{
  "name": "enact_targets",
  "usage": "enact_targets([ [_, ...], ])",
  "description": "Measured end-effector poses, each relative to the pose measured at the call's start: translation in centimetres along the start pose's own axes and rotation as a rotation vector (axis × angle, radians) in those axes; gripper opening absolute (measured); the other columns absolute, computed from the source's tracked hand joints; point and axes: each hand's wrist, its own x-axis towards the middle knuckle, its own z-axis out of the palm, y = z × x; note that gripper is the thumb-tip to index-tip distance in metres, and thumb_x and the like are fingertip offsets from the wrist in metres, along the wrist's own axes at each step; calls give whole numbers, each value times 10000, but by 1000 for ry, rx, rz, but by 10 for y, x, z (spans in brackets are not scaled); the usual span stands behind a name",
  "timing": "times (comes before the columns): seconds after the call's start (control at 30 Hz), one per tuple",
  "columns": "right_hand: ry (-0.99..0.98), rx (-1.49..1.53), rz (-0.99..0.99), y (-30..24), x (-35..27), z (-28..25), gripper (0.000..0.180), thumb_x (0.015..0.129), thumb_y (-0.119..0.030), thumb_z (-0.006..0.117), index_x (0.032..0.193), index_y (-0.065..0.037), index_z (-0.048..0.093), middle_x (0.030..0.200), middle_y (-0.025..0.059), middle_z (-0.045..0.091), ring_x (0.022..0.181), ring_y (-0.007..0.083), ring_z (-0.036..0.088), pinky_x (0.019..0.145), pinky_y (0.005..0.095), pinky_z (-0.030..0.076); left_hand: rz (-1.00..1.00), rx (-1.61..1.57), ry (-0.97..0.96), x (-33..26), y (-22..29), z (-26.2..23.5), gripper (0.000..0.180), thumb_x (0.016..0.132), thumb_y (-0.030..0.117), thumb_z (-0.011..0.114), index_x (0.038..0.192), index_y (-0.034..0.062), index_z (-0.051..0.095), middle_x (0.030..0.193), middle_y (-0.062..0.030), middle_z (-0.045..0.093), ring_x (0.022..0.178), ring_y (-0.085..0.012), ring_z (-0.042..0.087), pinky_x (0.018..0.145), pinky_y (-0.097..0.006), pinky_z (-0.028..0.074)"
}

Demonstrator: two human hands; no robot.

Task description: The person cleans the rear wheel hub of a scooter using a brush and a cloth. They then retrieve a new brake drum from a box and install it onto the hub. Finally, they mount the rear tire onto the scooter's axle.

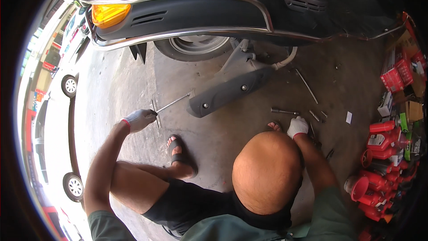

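Observation:
My left hand (139, 120), in a white glove with a red cuff, is closed around a T-handle wrench (174, 102). The wrench's long shaft slants up to the right, and its tip is near the rear end of the scooter's dark exhaust muffler (229, 90). Low on the right, beyond my raised knee, my gloved right hand (298, 127) is at floor level. Its fingers are bunched at one end of a socket wrench (283, 111); the knee and the glove hide part of this grip.
The scooter (200, 13), with a chrome guard bar (178, 31), stands across the far side. A long rod (306, 86), small sockets (314, 115) and a white card (348, 117) lie on the concrete. Red bottles (379, 141) and boxes crowd the right edge. A white car (55, 129) is at left.

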Motion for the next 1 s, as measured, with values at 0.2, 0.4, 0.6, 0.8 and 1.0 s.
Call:
enact_targets([
  [0.2, 252, 477, 60, -10, 12, 8, 249, 823, -257, 733, 955, -63, 649, 950, 194, 708, 932, 376, 696, 820, 452, 562, -71, 49, -58, -10, 12, -5, 420, 1019, 304, 562, 1348, 47, 610, 1273, -169, 683, 1184, -258, 639, 1031, -360, 474],
  [0.4, 218, 1334, -268, -16, 2, -34, 201, 829, -15, 709, 1006, -28, 614, 889, 42, 655, 773, 123, 613, 721, 280, 519, 51, -26, -47, 4, 16, -3, 469, 993, 362, 546, 1336, 51, 619, 1270, -171, 685, 1190, -299, 644, 1029, -384, 479],
  [0.6, -7, 1318, -683, -122, -50, -210, 254, 851, 58, 656, 1080, -37, 595, 900, -14, 610, 765, 62, 565, 683, 231, 492, 106, 12, -63, 5, 31, -10, 471, 999, 332, 535, 1369, 45, 592, 1266, -197, 676, 1169, -298, 647, 1024, -390, 482],
  [0.8, -104, 1252, -658, -248, 27, -264, 212, 868, -65, 715, 1038, -60, 589, 742, -13, 575, 524, 62, 483, 397, 247, 352, 190, 18, -57, 7, 50, -15, 499, 981, 357, 530, 1372, 53, 587, 1270, -207, 668, 1172, -345, 640, 1017, -414, 488],
  [1.0, -31, 1133, -422, -328, 93, -282, 238, 894, -230, 728, 863, -24, 613, 603, 86, 576, 360, 163, 434, 343, 325, 297, 278, -42, -1, 10, 33, -8, 469, 971, 345, 547, 1326, 47, 615, 1201, -201, 695, 1117, -359, 661, 984, -417, 508],
])
